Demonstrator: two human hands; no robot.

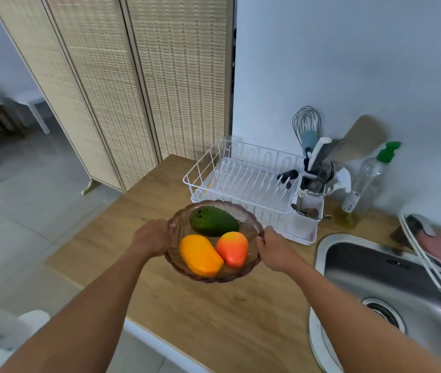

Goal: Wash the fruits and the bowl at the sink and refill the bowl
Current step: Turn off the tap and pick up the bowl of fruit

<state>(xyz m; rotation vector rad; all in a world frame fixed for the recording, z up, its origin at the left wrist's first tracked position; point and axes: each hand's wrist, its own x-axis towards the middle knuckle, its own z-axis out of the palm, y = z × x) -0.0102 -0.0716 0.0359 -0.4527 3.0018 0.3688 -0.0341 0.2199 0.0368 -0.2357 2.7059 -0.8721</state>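
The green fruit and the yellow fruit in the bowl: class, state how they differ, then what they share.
Colour: the green fruit is dark green with dark speckles; the yellow fruit is plain and bright. Position: the green fruit lies at the far side, the yellow fruit at the near side. Shared: both are oblong and lie in the glass bowl.

Small home kitchen. Stainless steel sink (pixel 362 273) with a drain strainer (pixel 383 310), set into a wood-grain countertop (pixel 200 305). Left of the sink, along the white wall: a white wire dish rack (pixel 243 181), with its cutlery caddy (pixel 304 222) on the sink side holding spoons. Behind the caddy are a balloon whisk (pixel 307 122) and a cutting board (pixel 362 135) leaning on the wall. Behind the sink's left corner stands a clear bottle (pixel 367 179) with a green cap and yellowish liquid low inside. Far left of the sink, past the counter's end: woven folding screen (pixel 133 90), grey tiled floor (pixel 39 184).
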